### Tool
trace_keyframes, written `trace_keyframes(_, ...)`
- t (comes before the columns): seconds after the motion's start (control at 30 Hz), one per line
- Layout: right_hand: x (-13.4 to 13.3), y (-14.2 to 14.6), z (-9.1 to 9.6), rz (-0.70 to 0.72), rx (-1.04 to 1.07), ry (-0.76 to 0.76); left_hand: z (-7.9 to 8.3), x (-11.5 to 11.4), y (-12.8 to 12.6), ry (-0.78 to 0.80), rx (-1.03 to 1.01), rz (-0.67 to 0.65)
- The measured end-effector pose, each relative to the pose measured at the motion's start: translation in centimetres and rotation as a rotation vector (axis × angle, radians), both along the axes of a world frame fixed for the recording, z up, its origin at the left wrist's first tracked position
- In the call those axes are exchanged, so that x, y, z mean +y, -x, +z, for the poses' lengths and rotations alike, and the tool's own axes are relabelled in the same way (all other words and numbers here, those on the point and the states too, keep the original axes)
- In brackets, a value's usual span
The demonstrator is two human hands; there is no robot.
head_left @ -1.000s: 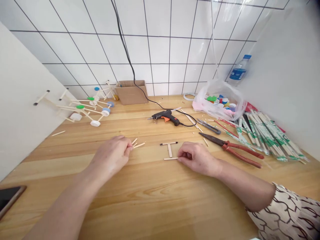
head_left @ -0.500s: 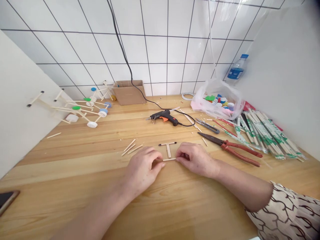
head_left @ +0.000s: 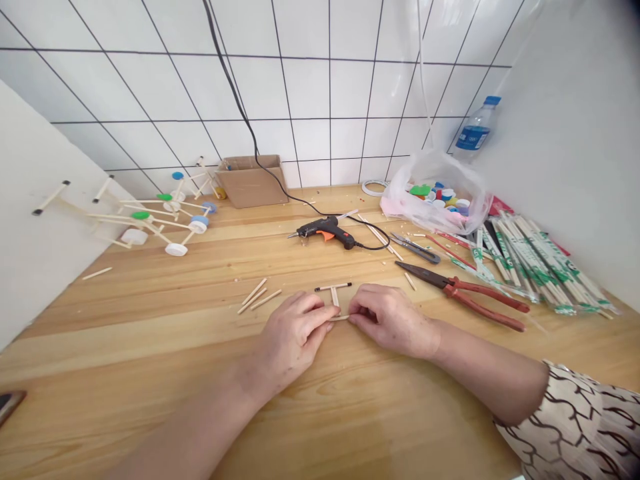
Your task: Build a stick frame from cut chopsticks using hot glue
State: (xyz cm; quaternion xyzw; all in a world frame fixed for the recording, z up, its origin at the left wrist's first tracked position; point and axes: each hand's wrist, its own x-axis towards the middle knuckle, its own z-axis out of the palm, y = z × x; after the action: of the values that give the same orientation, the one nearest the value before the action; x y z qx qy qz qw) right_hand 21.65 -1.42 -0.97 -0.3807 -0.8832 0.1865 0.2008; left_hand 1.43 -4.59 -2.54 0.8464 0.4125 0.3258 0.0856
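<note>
Left hand and right hand are working close together, fingers pinching a short craft stick at the foot of a stick frame on the wooden worktop, seemingly to keep it squared against the upright.

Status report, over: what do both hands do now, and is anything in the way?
Left hand and right hand at the lower stick. Stick T flat on wooden table. Pliers right of the hands, apart.

Bench stock and tools, far side.
Black glue gun, red-handled pliers, plastic bag of bottle caps, wrapped chopsticks, cardboard box.
</note>
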Motion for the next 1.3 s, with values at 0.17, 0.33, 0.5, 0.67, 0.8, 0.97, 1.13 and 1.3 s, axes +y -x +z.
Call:
trace_keyframes(0.17, -0.04, -0.03, 0.01, 0.002, -0.013, -0.003, 0.19, 0.13, 0.06, 0.011, 0.031, -0.020)
trace_keyframes(0.33, -0.01, -0.03, 0.05, 0.009, -0.017, -0.012, 0.16, 0.20, 0.05, 0.013, 0.013, -0.028)
trace_keyframes(0.5, 0.06, 0.00, 0.06, 0.020, -0.021, -0.020, 0.03, 0.24, 0.10, 0.038, -0.005, -0.025)
trace_keyframes(0.67, 0.10, 0.05, 0.01, 0.028, -0.027, -0.034, 0.00, 0.38, 0.13, 0.033, -0.021, -0.030)
trace_keyframes(0.8, 0.06, 0.02, -0.09, 0.026, -0.028, -0.043, 0.05, 0.45, 0.11, 0.043, -0.016, -0.030)
trace_keyframes(0.97, 0.05, 0.09, -0.09, 0.024, -0.035, -0.053, 0.17, 0.41, 0.05, 0.036, -0.004, -0.026)
trace_keyframes(1.13, 0.03, 0.23, 0.03, 0.020, -0.040, -0.060, 0.17, 0.45, -0.01, 0.029, -0.017, -0.017)
trace_keyframes(1.3, -0.03, 0.34, 0.07, 0.020, -0.039, -0.080, 0.22, 0.49, -0.03, 0.024, -0.025, -0.019)
